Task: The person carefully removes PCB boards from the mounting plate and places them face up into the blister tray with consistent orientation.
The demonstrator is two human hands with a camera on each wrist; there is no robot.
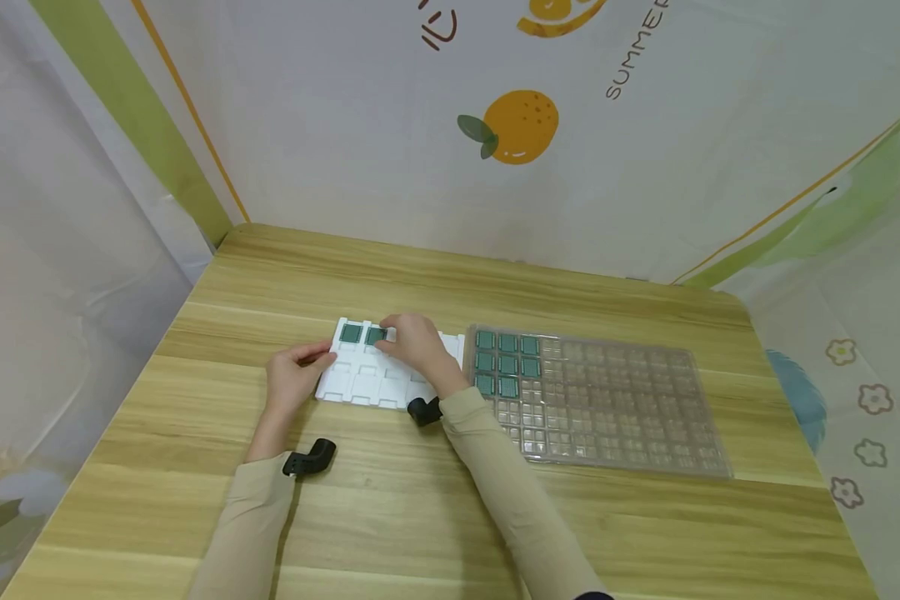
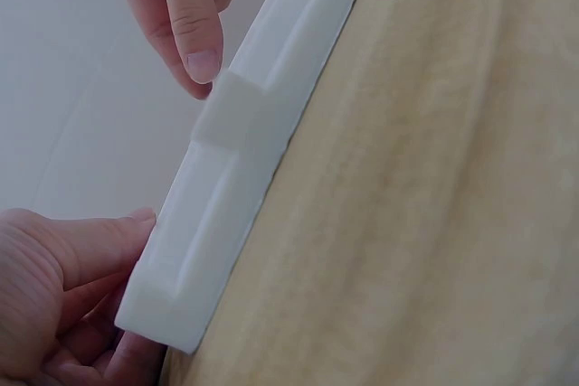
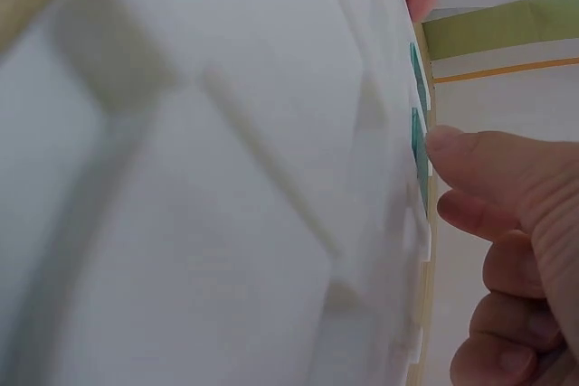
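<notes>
My left hand (image 1: 291, 379) holds a white compartmented tray (image 1: 354, 382) by its left edge; the left wrist view shows the thumb against the edge and the other fingers curled beside it. In the tray's back row lie two green square chips, the first chip (image 1: 351, 333) at the left corner and the second chip (image 1: 376, 336) beside it. My right hand (image 1: 416, 343) pinches the second chip between thumb and index finger at its compartment. The right wrist view has the right thumb (image 3: 470, 155) by the green edge of a chip (image 3: 419, 146). Part of the tray is hidden under the right hand.
A large clear plastic tray (image 1: 630, 408) lies to the right of the white tray, with several green chips (image 1: 507, 364) in its left columns. Both stand on a wooden table (image 1: 375, 508). A printed curtain (image 1: 390, 167) hangs behind the table.
</notes>
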